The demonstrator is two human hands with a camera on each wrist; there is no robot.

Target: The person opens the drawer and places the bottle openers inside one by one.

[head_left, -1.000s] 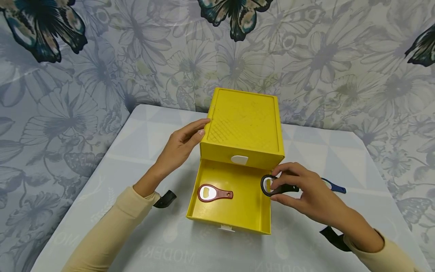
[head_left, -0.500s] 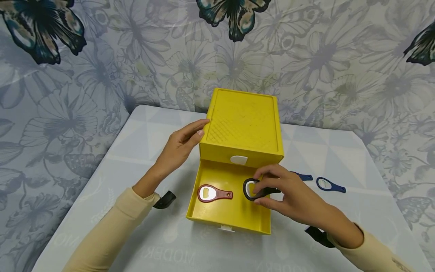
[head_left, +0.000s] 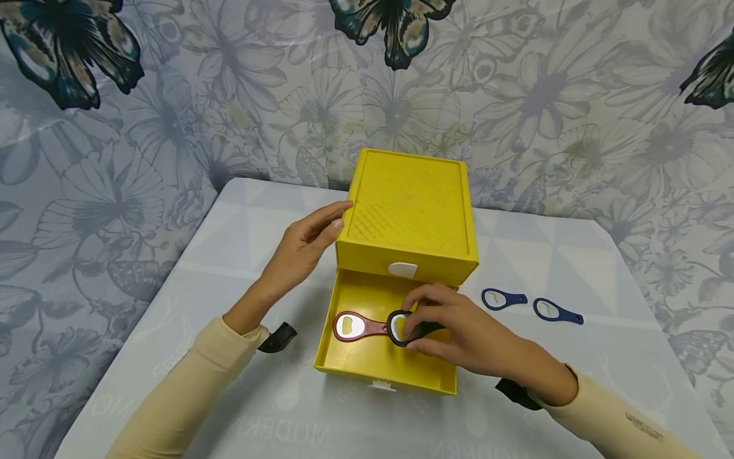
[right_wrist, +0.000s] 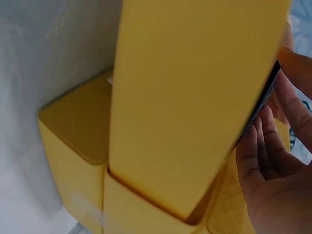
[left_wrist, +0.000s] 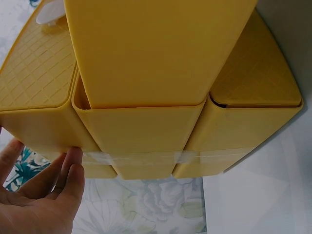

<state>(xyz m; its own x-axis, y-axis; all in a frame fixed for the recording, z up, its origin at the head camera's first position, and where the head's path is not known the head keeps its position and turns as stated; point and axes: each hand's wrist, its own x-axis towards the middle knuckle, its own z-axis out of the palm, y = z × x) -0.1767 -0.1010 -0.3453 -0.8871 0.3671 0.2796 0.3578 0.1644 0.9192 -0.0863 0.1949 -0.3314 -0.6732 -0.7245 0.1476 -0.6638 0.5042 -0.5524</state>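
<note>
A yellow stack of drawers (head_left: 410,197) stands on the table, with one drawer (head_left: 367,370) pulled out toward me. My left hand (head_left: 301,245) rests with its fingertips against the stack's left side; in the left wrist view those fingers (left_wrist: 73,170) touch the yellow wall. Inside the drawer lies a red bottle opener (head_left: 373,327), flat, its ring to the left. My right hand (head_left: 459,335) pinches a black bottle opener (head_left: 427,329) over the drawer. Its ring overlaps the red handle's end in the head view; I cannot tell if they touch.
Two blue bottle openers (head_left: 564,315) lie on the table right of the stack. Clear tape (left_wrist: 141,157) runs across the stacked drawer housings. A patterned wall covering with butterflies (head_left: 395,32) hangs behind the table.
My right hand has carried the black bottle opener leftward over the drawer, from its right edge to beside the red one. Both blue openers have come into full view. My left hand stays put.
</note>
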